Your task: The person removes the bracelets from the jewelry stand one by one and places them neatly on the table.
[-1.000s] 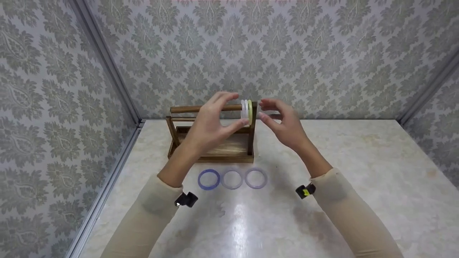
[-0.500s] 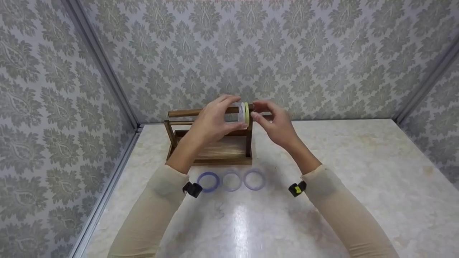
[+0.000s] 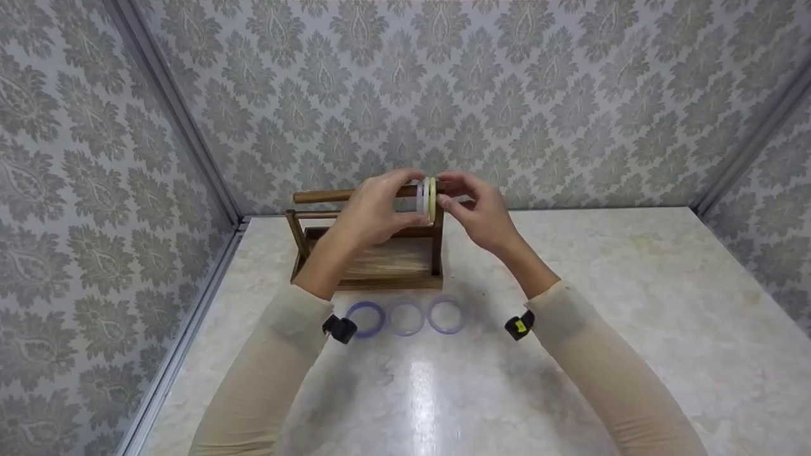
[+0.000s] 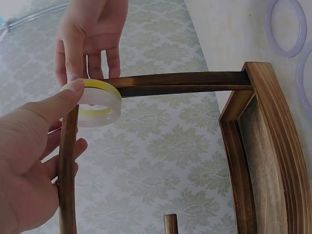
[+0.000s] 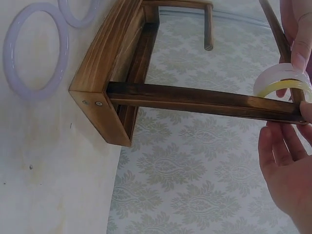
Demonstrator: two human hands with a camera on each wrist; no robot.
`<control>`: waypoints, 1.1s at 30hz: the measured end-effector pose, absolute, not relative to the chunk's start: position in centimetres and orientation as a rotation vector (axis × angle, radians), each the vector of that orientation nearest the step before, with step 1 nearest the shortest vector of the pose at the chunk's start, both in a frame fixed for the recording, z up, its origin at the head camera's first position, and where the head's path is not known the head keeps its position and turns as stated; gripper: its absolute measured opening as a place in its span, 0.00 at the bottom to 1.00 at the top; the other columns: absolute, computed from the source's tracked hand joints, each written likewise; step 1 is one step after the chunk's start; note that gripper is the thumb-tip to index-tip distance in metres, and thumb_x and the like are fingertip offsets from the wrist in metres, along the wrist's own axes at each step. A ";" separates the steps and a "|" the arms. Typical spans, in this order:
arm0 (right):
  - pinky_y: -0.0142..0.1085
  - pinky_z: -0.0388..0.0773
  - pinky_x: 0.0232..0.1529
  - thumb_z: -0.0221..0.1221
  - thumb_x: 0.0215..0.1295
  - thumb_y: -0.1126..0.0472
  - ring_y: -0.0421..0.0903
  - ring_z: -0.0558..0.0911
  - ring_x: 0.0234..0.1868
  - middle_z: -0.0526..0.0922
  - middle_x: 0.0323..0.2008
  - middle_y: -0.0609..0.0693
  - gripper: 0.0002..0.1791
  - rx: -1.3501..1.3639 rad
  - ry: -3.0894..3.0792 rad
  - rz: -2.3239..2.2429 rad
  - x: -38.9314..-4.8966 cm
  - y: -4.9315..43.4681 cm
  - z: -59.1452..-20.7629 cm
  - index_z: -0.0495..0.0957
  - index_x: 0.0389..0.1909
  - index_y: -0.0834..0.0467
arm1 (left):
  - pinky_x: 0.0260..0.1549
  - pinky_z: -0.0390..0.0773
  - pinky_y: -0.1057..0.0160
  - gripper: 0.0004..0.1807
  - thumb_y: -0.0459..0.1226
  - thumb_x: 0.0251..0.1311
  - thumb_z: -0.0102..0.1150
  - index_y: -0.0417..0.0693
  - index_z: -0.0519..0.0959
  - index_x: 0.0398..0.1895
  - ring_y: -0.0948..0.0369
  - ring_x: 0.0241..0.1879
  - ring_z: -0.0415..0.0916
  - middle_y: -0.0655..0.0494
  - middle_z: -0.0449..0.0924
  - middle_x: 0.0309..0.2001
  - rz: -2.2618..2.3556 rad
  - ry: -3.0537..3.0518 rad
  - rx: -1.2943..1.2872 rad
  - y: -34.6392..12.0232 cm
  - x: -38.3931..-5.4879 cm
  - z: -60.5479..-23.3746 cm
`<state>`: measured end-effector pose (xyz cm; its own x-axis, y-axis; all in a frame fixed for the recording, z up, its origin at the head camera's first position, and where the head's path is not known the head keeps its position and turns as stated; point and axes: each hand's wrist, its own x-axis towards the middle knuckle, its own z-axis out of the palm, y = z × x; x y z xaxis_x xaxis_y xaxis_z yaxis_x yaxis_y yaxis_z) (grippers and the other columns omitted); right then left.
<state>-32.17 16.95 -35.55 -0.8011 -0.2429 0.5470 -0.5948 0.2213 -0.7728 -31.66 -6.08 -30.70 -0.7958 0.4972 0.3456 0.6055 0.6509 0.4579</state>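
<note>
A wooden stand (image 3: 393,283) has a top rod (image 3: 324,196) that carries white bangles (image 3: 421,197) and a yellow-green bangle (image 3: 433,201) at its right end. My left hand (image 3: 377,208) holds these bangles between thumb and fingers; in the left wrist view its thumb lies on the rim of the yellow-green bangle (image 4: 104,86). My right hand (image 3: 485,212) grips the stand's right upright where it meets the rod. In the right wrist view its thumb and fingers sit on either side of the upright (image 5: 195,102). The left fingers partly hide the rod.
In front of the stand, a blue bangle (image 3: 365,319), a pale lavender bangle (image 3: 406,318) and a lavender bangle (image 3: 446,315) lie in a row on the marbled table (image 3: 602,266). Patterned walls (image 3: 405,82) stand behind and at the sides.
My right hand has come in leftward from beside the stand and now grips the upright's top. The left hand has closed in on the bangles. The loose bangles stay on the table.
</note>
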 end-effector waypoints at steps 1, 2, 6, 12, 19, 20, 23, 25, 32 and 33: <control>0.38 0.85 0.51 0.64 0.78 0.59 0.47 0.84 0.54 0.85 0.53 0.52 0.19 0.793 -2.190 1.594 -32.2 17.0 -35.6 0.81 0.65 0.57 | 0.66 0.76 0.54 0.35 0.47 0.65 0.76 0.54 0.75 0.74 0.57 0.67 0.76 0.57 0.78 0.69 -0.846 -2.680 -0.905 -6.1 -31.6 -30.7; 0.38 0.86 0.50 0.64 0.78 0.59 0.47 0.84 0.53 0.86 0.52 0.52 0.18 0.796 -2.194 1.584 -32.2 17.0 -35.6 0.81 0.64 0.57 | 0.66 0.76 0.55 0.36 0.47 0.65 0.76 0.54 0.74 0.74 0.57 0.66 0.76 0.57 0.78 0.69 -0.844 -2.681 -0.906 -6.1 -31.6 -30.7; 0.35 0.85 0.48 0.64 0.77 0.62 0.49 0.85 0.52 0.86 0.51 0.54 0.17 0.774 -2.220 1.539 -32.1 16.9 -35.5 0.81 0.63 0.59 | 0.65 0.76 0.55 0.35 0.46 0.64 0.76 0.53 0.75 0.73 0.57 0.65 0.77 0.57 0.78 0.68 -0.844 -2.673 -0.915 -6.0 -31.5 -30.6; 0.41 0.85 0.49 0.62 0.77 0.66 0.53 0.85 0.50 0.86 0.50 0.59 0.16 0.763 -2.253 1.456 -30.9 16.5 -34.3 0.80 0.61 0.65 | 0.65 0.76 0.52 0.36 0.49 0.63 0.77 0.53 0.76 0.72 0.55 0.64 0.77 0.56 0.78 0.67 -0.816 -2.678 -0.908 -5.9 -31.4 -30.3; 0.50 0.85 0.52 0.60 0.79 0.67 0.54 0.85 0.50 0.85 0.51 0.59 0.15 0.789 -2.287 1.398 -29.7 16.1 -33.2 0.79 0.61 0.66 | 0.65 0.76 0.49 0.38 0.51 0.63 0.77 0.53 0.74 0.75 0.52 0.64 0.76 0.56 0.77 0.68 -0.754 -2.694 -0.906 -5.8 -31.4 -30.3; 0.51 0.85 0.52 0.60 0.78 0.67 0.55 0.85 0.50 0.85 0.51 0.60 0.15 0.792 -2.287 1.402 -29.9 16.2 -33.3 0.79 0.61 0.66 | 0.65 0.76 0.49 0.39 0.51 0.63 0.77 0.53 0.74 0.75 0.52 0.64 0.77 0.56 0.77 0.68 -0.746 -2.694 -0.906 -5.8 -31.4 -30.4; 0.54 0.85 0.51 0.61 0.78 0.67 0.56 0.85 0.51 0.85 0.51 0.61 0.16 0.805 -2.293 1.404 -30.9 16.4 -34.1 0.79 0.62 0.66 | 0.65 0.76 0.49 0.40 0.51 0.62 0.78 0.53 0.73 0.75 0.52 0.64 0.77 0.55 0.77 0.68 -0.719 -2.704 -0.899 -5.8 -31.3 -30.4; 0.54 0.85 0.51 0.61 0.78 0.66 0.55 0.85 0.50 0.86 0.51 0.60 0.16 0.807 -2.293 1.404 -31.6 16.7 -34.6 0.79 0.62 0.64 | 0.64 0.77 0.50 0.40 0.51 0.62 0.78 0.52 0.73 0.75 0.52 0.64 0.78 0.55 0.78 0.68 -0.716 -2.710 -0.893 -5.7 -31.4 -30.4; 0.48 0.85 0.50 0.63 0.78 0.59 0.47 0.84 0.48 0.86 0.49 0.52 0.15 0.819 -2.316 1.387 -32.6 17.2 -34.9 0.81 0.61 0.57 | 0.65 0.74 0.49 0.37 0.53 0.60 0.78 0.53 0.76 0.71 0.55 0.61 0.79 0.56 0.80 0.65 -0.677 -2.724 -0.868 -5.6 -31.7 -29.8; 0.47 0.85 0.50 0.63 0.79 0.59 0.47 0.84 0.48 0.86 0.49 0.51 0.15 0.825 -2.322 1.381 -32.7 17.2 -34.9 0.81 0.61 0.57 | 0.66 0.72 0.49 0.38 0.54 0.60 0.78 0.53 0.77 0.70 0.55 0.61 0.79 0.57 0.81 0.64 -0.655 -2.723 -0.865 -5.6 -31.7 -29.8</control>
